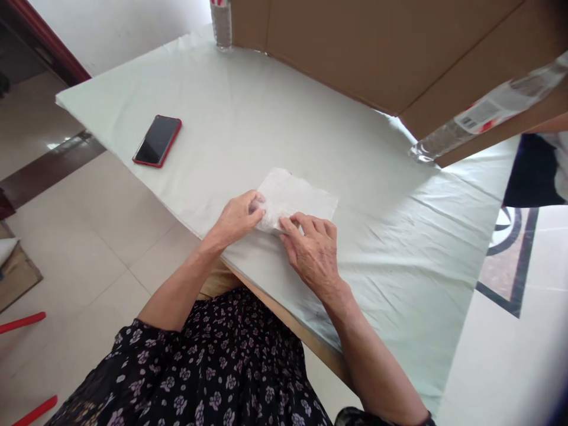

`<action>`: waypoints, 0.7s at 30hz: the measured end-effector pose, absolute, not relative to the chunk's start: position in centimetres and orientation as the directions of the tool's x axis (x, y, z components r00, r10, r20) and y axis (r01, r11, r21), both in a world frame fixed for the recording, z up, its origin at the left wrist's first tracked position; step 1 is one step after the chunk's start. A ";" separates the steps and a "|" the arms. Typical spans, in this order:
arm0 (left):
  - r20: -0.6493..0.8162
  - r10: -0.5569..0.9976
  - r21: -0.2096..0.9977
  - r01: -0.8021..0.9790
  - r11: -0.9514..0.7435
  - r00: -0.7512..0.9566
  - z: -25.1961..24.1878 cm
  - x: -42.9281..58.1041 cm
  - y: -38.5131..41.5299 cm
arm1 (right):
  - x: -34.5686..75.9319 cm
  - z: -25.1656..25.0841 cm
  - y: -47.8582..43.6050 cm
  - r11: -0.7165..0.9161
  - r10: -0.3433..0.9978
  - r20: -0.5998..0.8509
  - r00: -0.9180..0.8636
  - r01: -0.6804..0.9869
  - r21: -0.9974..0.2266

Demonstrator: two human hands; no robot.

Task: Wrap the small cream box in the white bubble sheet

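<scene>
A small whitish sheet (pixel 298 193), perhaps tissue or thin wrap, lies flat on the cloth-covered table near its front edge. Its near side looks crumpled or rolled; whether anything is inside cannot be seen. At the sheet's left end, my left hand (pixel 238 217) is closed, with thumb and fingers pinching the corner. My right hand (pixel 311 248) bends over the near edge, thumb below and fingertips above, gripping the crumpled part. Both hands are a short way apart on the same sheet.
A phone (pixel 157 141) in a red case rests on the table's left part. The pale green tablecloth (pixel 390 236) is wrinkled on the right. At the back stands a big cardboard box (pixel 337 53) with clear tape. Red bars (pixel 22 322) show at lower left.
</scene>
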State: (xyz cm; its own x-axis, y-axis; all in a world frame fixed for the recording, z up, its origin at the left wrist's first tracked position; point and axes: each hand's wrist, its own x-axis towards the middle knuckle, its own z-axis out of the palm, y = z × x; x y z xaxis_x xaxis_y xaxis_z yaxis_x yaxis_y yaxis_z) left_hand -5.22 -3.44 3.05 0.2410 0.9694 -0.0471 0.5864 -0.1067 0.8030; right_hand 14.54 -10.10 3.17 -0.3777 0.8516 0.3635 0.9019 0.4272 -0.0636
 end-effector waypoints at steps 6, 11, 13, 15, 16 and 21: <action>0.011 0.996 0.548 0.833 -0.083 0.091 2.9 -4.5 -3.5 | 14.1 3.0 -10.1 0.417 0.851 0.357 -0.385 0.909 -0.012; -0.136 0.991 0.401 0.915 0.056 -0.001 4.2 -5.1 -3.9 | 14.1 2.8 -10.1 0.411 0.849 0.361 -0.387 0.911 0.011; -0.193 0.981 0.396 0.915 0.081 -0.003 4.4 -5.2 -3.7 | 14.0 2.8 -10.1 0.407 0.845 0.365 -0.391 0.913 0.037; -0.215 0.976 0.438 0.896 0.073 0.026 4.2 -5.1 -3.3 | 13.9 2.8 -10.0 0.404 0.841 0.367 -0.397 0.913 0.063; -0.223 0.974 0.471 0.880 0.063 0.050 4.1 -5.1 -3.1 | 13.9 2.8 -10.0 0.404 0.839 0.367 -0.401 0.912 0.073; -0.180 0.977 0.705 0.708 0.050 0.111 3.8 -4.2 -2.9 | 13.8 2.9 -9.8 0.402 0.840 0.362 -0.405 0.911 0.087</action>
State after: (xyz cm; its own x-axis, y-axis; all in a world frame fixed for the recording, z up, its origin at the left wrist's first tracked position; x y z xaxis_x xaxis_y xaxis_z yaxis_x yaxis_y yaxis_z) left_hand -4.21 -2.87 3.80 0.1108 0.9773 -0.1804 0.7076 0.0498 0.7048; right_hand 13.78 -9.81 2.87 -0.4053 0.8395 0.3619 0.9113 0.4024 0.0873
